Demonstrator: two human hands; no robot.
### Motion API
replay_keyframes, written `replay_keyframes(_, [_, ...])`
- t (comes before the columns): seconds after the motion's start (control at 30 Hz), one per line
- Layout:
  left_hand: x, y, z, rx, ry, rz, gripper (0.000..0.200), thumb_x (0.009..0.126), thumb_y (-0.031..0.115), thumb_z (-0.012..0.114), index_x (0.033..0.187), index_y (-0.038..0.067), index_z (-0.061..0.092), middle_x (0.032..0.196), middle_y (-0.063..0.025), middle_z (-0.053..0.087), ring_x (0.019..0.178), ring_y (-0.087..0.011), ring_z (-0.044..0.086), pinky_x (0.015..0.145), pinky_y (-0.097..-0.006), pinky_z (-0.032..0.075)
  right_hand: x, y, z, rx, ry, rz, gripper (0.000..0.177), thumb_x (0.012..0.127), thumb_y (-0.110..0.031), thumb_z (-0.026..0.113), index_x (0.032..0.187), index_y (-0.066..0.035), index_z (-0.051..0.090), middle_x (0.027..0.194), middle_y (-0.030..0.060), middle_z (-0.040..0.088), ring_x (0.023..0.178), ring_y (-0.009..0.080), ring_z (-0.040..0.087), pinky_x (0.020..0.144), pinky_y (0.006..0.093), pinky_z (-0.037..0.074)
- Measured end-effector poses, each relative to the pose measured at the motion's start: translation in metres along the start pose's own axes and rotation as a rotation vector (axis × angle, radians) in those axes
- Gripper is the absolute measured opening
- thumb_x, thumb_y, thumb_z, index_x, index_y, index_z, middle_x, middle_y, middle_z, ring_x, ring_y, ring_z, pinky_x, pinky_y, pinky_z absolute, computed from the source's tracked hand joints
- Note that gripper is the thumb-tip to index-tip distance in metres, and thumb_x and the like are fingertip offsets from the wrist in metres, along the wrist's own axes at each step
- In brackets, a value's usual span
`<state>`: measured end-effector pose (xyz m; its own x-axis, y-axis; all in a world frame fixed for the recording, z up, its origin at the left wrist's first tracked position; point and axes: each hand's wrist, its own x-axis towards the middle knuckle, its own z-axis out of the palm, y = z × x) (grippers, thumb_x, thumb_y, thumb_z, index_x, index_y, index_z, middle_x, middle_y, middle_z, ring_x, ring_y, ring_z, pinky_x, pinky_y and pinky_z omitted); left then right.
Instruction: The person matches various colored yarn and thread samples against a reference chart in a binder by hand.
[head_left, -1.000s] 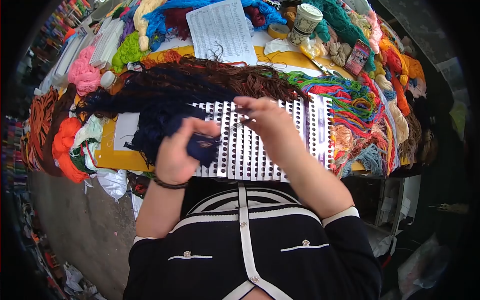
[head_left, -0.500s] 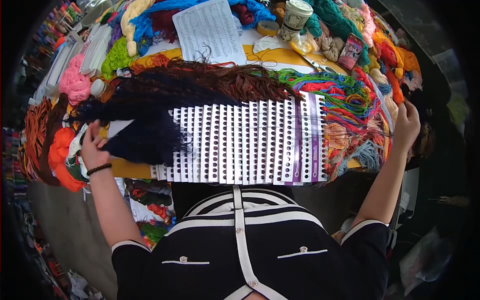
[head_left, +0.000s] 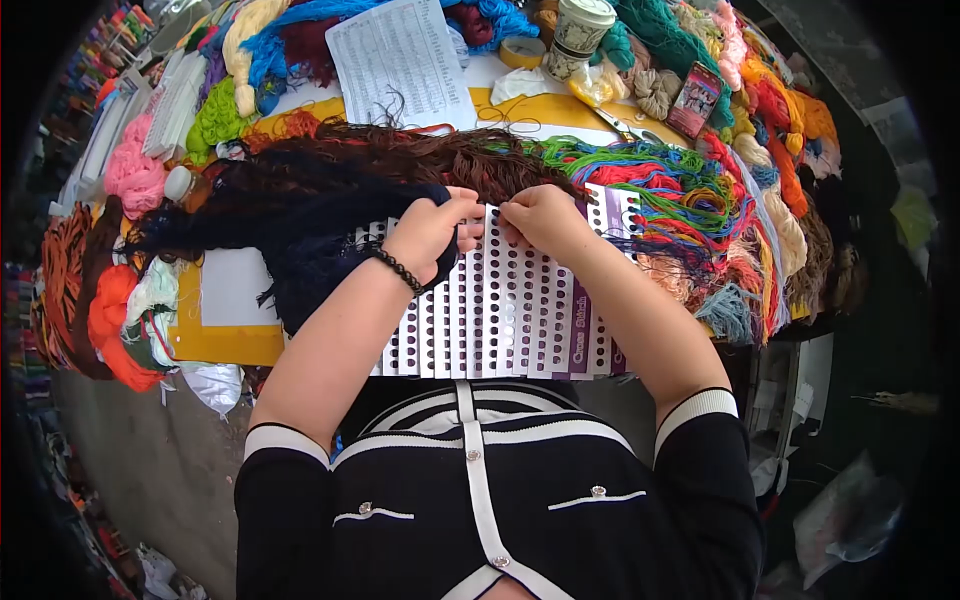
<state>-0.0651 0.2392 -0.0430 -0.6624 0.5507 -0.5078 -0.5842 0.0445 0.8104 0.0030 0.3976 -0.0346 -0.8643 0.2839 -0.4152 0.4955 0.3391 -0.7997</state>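
Note:
My left hand [head_left: 432, 232] is closed around part of the dark navy thread bundle [head_left: 330, 225], its fingertips at the top of the punched white cards. Close beside it, my right hand [head_left: 540, 222] pinches at the upper edge of the cards; what lies between its fingers is too small to make out. The white cards [head_left: 490, 320] overlap in a row, with columns of holes and purple "Cross Stitch" strips toward the right. Dark brown thread [head_left: 430, 160] lies just behind both hands.
A printed sheet [head_left: 400, 65], a patterned cup [head_left: 580, 38], a tape roll [head_left: 522, 52] and scissors [head_left: 630, 127] lie at the back. Multicoloured threads [head_left: 690, 195] spread to the right. Orange-red yarn [head_left: 120, 325] and pink yarn [head_left: 140, 170] are at the left.
Both hands have come in from the far left and right to the top of the cards. My left hand has taken hold of navy thread, which now drapes over the cards' left part.

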Motion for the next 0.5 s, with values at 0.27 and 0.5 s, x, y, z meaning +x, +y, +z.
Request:
replay_keyframes(0.27, [0.023, -0.013, 0.012, 0.315, 0.019, 0.164, 0.018, 0.077, 0.003, 0.058, 0.095, -0.002, 0.057, 0.078, -0.0046, 0.061, 0.067, -0.0095, 0.056, 0.055, -0.0211, 0.039, 0.014, 0.008, -0.002, 0.130, -0.056, 0.042, 0.022, 0.081, -0.014, 0.052, 0.071, 0.001, 0.063, 0.060, 0.0059, 0.060, 0.050, 0.0117, 0.056, 0.049, 0.0252, 0.046])
replay_keyframes(0.5, [0.031, -0.012, 0.001, 0.682, 0.013, 0.277, 0.019, 0.074, 0.002, 0.057, 0.093, 0.000, 0.057, 0.074, -0.0044, 0.061, 0.061, -0.0095, 0.055, 0.055, -0.0242, 0.044, 0.009, 0.009, 0.000, 0.022, -0.105, -0.015, 0.016, 0.085, -0.015, 0.051, 0.082, -0.002, 0.060, 0.067, 0.0038, 0.060, 0.054, 0.0107, 0.055, 0.051, 0.0233, 0.045])
